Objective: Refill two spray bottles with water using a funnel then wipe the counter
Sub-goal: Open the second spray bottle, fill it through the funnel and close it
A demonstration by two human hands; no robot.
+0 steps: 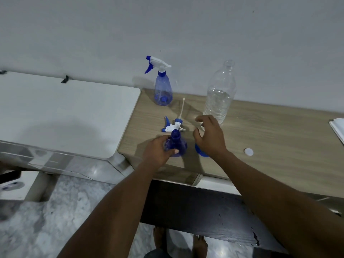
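The left hand [160,149] grips a translucent blue plastic bottle [176,138], cone-shaped with a short threaded neck left open; fingers and thumb wrap its lower body, and it stands upright on the counter [270,131], a pale wood-grain laminate. Just beyond that grip lies the removed sprayer [174,125], white plastic with blue trigger and nozzle, its thin white dip tube pointing away from the hand.

The right hand [210,138] hangs released, fingers spread and half curled with nothing between them. Under the heel of its palm a round blue plastic funnel [201,152] shows at its rim; whether the hand touches it cannot be told. Just past its fingertips stands a tall, clear, ribbed water bottle [219,95], uncapped and partly full. Right of the wrist lies a flat white round cap [248,151].

Well beyond the left hand stands a second bottle [163,90], the same blue cone, sprayer fitted.
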